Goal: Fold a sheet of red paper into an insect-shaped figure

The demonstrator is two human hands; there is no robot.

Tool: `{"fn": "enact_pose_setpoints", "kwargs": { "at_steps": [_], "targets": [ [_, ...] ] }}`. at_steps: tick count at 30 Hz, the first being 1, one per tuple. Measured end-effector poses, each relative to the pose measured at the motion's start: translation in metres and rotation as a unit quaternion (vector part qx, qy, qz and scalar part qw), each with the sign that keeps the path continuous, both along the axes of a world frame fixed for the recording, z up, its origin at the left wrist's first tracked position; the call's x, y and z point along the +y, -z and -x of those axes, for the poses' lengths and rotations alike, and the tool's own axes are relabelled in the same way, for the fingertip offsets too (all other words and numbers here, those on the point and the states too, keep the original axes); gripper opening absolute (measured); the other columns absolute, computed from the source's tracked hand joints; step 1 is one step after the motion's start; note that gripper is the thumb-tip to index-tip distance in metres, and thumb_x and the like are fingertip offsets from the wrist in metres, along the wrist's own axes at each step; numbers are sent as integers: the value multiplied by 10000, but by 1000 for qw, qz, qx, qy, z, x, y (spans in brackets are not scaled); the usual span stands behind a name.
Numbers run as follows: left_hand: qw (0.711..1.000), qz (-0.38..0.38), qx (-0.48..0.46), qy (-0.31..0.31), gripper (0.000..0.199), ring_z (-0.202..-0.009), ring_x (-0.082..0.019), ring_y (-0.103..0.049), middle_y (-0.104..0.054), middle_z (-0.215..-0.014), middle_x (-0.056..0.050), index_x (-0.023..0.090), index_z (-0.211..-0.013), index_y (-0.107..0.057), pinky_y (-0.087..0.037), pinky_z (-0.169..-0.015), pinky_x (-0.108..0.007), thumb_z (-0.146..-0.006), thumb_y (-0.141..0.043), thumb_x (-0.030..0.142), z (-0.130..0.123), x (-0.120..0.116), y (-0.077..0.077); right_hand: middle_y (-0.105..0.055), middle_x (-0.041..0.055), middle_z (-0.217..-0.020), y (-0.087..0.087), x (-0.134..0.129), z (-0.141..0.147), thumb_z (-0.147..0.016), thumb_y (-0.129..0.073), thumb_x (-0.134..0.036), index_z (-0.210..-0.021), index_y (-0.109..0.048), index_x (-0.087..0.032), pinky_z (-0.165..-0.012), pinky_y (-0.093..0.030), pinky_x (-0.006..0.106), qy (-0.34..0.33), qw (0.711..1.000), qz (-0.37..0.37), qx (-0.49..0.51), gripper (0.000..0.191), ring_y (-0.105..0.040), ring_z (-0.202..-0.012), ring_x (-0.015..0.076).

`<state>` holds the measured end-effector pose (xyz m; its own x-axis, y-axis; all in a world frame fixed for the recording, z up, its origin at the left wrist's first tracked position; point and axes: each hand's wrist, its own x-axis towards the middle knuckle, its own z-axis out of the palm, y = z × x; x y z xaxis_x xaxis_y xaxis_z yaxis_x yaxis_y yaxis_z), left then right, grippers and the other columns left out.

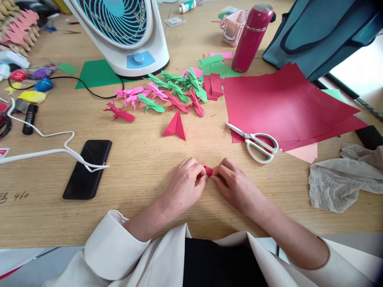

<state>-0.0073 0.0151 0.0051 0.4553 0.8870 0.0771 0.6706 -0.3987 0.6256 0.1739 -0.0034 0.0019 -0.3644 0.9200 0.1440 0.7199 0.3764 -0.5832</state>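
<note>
A small folded piece of red paper (208, 170) shows between my two hands, just above the wooden table. My left hand (190, 179) pinches its left end, and my right hand (231, 179) pinches its right end; fingers hide most of it. Beyond them lies a red folded paper triangle (175, 126) with a crease down its middle. Behind that is a heap of small folded paper figures in green, pink and red (170, 89). White-handled scissors (257, 145) lie to the right, their blades resting partly on large red paper sheets (278, 105).
A fan (140, 59) stands at the back left. Nearer on the left are a black phone (89, 171) and a white cable (44, 152). At the back right stand a red flask (251, 40) and a teal bag (317, 36). A crumpled cloth (338, 183) lies far right.
</note>
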Motion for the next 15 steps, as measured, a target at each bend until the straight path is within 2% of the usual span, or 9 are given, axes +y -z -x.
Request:
{"fn": "enact_pose_setpoints", "kwargs": {
  "at_steps": [5, 11, 15],
  "targets": [
    [1000, 2, 9, -4, 155, -812, -170, -537, -543, -839, -26, 185, -737, -532, -457, -754, -326, -868, -553, 106, -1, 0, 1, -524, 52, -816, 0, -1, -2, -931, -520, -122, -791, -524, -199, -723, -470, 349, 0, 1000, -6, -5, 160, -536, -778, 206],
    [1000, 20, 5, 0, 146, -836, -167, -534, -549, -865, -23, 187, -759, -543, -452, -781, -317, -872, -546, 95, 0, 0, -2, -513, 40, -889, -6, -1, -6, -909, -549, -94, -819, -535, -190, -743, -460, 313, 10, 998, 59, 22, 132, -527, -790, 166],
    [1000, 31, -1, 1, 137, -853, -170, -534, -553, -875, -24, 186, -767, -554, -448, -799, -320, -882, -555, 111, 1, 0, -4, -516, 46, -905, -7, 0, -6, -896, -575, -99, -806, -544, -180, -751, -458, 306, 17, 997, 72, 33, 125, -532, -809, 166]
  ]
}}
